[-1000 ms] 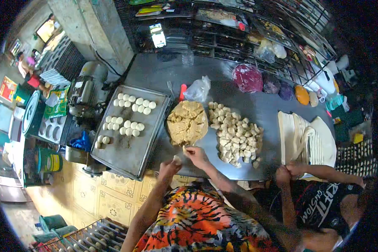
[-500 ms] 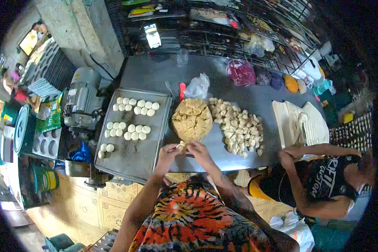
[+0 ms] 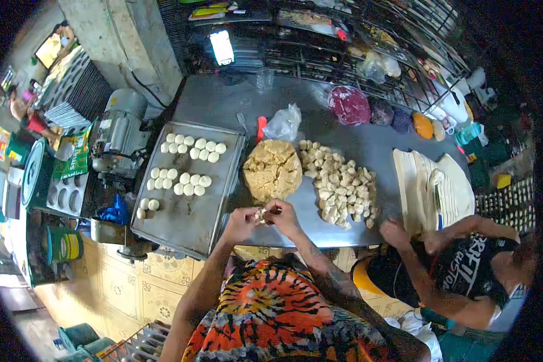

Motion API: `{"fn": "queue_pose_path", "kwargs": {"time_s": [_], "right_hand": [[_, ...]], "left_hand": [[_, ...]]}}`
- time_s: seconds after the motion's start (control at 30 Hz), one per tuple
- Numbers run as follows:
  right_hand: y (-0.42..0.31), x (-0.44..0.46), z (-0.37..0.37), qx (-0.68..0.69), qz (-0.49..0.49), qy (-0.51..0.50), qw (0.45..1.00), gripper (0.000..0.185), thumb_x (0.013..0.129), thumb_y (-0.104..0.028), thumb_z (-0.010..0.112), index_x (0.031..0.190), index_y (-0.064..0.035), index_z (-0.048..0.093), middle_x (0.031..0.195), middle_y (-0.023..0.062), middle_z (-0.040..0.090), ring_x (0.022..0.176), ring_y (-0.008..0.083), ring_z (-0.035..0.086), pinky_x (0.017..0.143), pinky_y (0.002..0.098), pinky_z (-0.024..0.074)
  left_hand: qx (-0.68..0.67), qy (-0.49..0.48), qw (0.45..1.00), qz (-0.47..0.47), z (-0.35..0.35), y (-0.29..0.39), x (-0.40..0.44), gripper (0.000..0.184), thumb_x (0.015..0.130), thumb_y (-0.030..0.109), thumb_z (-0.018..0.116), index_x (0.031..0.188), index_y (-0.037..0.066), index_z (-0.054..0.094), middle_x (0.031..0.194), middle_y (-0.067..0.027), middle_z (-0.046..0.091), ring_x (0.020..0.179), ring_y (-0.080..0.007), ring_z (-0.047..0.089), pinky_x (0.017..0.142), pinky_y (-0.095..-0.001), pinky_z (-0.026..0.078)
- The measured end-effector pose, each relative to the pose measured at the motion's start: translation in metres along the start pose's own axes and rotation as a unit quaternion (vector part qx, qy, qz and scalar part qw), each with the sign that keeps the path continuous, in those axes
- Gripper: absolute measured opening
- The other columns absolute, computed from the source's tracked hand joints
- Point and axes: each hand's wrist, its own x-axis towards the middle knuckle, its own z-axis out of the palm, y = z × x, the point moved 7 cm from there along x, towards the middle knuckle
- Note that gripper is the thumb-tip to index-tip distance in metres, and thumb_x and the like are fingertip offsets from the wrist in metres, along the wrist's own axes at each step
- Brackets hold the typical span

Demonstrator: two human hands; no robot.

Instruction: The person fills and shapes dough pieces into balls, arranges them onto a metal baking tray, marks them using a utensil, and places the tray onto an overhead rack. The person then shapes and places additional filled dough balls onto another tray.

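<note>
Together, left hand (image 3: pixel 239 225), right hand (image 3: pixel 285 218), fingers pinching a dough piece (image 3: pixel 260 215) between them

By the near edge of the surface (image 3: pixel 211 99), the grip of the left hand (image 3: pixel 240 224) and right hand (image 3: pixel 283 218) largely covers a small pale piece (image 3: pixel 260 215), so its shape cannot be told. Off the surface's right near corner, a co-worker's nearer hand (image 3: pixel 394 233) is blurred. Beyond the far edge, the phone (image 3: pixel 222 47) has a washed-out, unreadable screen. The picture's bottom cuts off the patterned shirt (image 3: pixel 265 314) and a rack (image 3: pixel 146 345); a distant person (image 3: pixel 20 110) at far left is too small to make out.
</note>
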Motion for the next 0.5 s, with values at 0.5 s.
{"fn": "queue_pose_path", "kwargs": {"time_s": [0.5], "right_hand": [[-0.014,0.000,-0.022,-0.096,-0.104,-0.108,0.984,0.021,0.082,-0.005,0.074,0.101,-0.0017,0.070,0.092,0.0069,0.071,0.081,0.0169,0.062,0.074,0.0276,0.0498]], "left_hand": [[-0.368,0.106,0.912,-0.144,0.038,-0.034,-0.017,0.011,0.082,0.003,0.075,0.091,-0.003,0.074,0.076,-0.0064,0.069,0.066,-0.0126,0.060,0.062,-0.0241,0.050]]}}
